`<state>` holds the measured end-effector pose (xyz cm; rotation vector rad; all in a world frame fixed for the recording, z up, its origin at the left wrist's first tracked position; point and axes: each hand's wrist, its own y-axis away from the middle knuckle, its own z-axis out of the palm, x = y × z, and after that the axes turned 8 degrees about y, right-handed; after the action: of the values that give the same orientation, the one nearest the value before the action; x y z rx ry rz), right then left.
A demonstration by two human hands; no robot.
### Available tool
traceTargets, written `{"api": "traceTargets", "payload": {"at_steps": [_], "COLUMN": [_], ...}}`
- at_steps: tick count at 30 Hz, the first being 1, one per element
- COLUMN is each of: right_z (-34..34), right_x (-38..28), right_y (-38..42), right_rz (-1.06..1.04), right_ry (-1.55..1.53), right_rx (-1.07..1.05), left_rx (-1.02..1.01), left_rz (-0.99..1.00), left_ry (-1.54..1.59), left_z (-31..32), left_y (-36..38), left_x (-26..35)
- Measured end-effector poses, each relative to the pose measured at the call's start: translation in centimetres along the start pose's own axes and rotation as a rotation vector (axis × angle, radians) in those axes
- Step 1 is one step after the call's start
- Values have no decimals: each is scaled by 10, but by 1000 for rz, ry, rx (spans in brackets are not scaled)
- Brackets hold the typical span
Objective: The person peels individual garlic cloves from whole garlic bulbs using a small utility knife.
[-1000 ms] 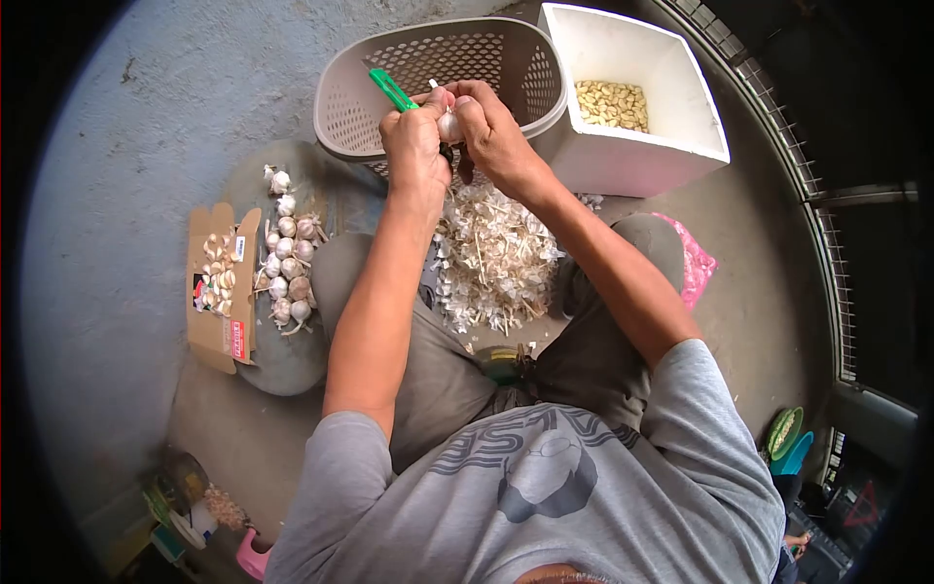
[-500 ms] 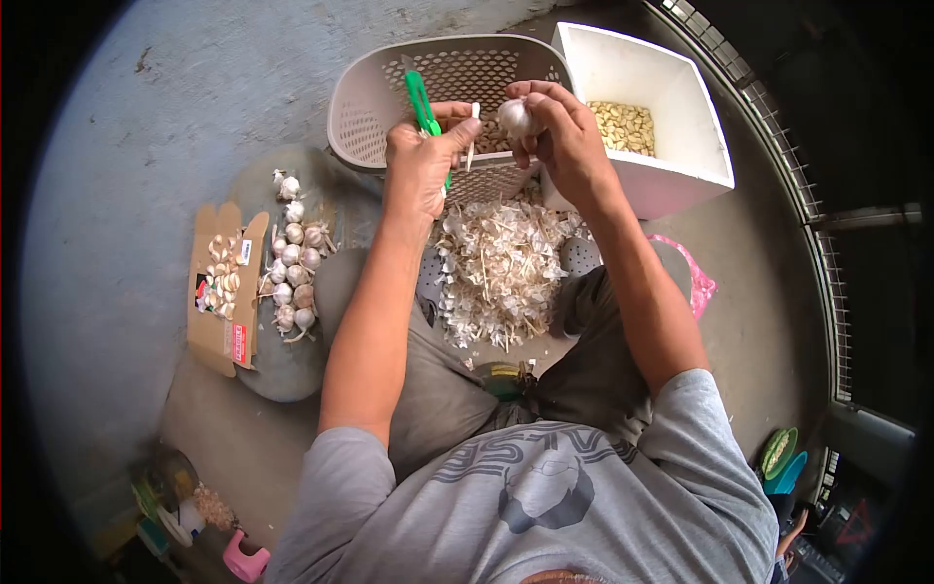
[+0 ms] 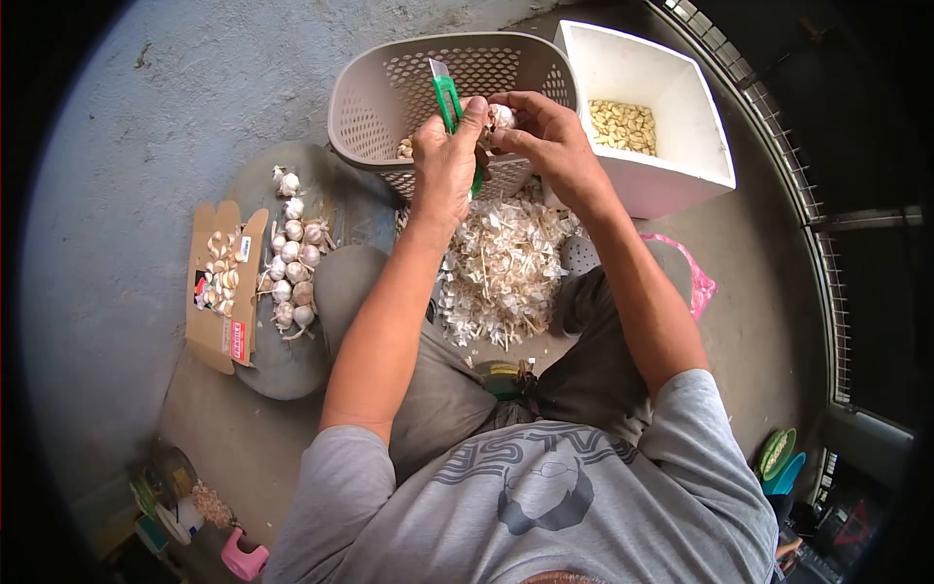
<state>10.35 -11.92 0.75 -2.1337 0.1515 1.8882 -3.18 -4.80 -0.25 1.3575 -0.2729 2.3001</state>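
My left hand [image 3: 448, 161] is closed around a green box cutter [image 3: 447, 100], its blade pointing up and away from me. The thumb of that hand presses near a garlic bulb [image 3: 502, 118]. My right hand [image 3: 553, 141] grips this bulb from the right, fingers curled over it. Both hands meet above the near rim of a perforated grey-beige basket [image 3: 365, 107], and some garlic cloves [image 3: 406, 148] show inside it. Beneath the hands lies a heap of garlic skins and stalks [image 3: 501, 273] on the floor between my feet.
A white foam box [image 3: 671, 175] holding peeled cloves [image 3: 623, 127] stands right of the basket. On the left, a round stool [image 3: 282, 375] carries several whole garlic bulbs [image 3: 293, 248] and a cardboard box [image 3: 206, 336] with loose cloves. A pink bag [image 3: 702, 292] lies on the right.
My left hand has moved right with the box cutter, and my right hand has shifted slightly left and down with the bulb. The hands now touch; the pale stalk at my left fingers is gone from sight.
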Motion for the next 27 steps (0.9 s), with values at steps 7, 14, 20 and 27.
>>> {"api": "traceTargets", "payload": {"at_steps": [7, 14, 20, 27], "right_z": [12, 11, 18, 13], "right_x": [10, 12, -1, 14], "right_y": [-1, -2, 4, -4], "right_rz": [-122, -26, -20, -148], "right_ry": [294, -51, 121, 290], "right_rx": [77, 83, 45, 109], "left_rx": [-4, -65, -39, -44], "left_rz": [76, 105, 127, 38], "left_ry": [-16, 64, 17, -58], "left_z": [0, 0, -5, -4], "left_y": [-3, 0, -3, -4], "left_x": [-12, -9, -8, -1]}}
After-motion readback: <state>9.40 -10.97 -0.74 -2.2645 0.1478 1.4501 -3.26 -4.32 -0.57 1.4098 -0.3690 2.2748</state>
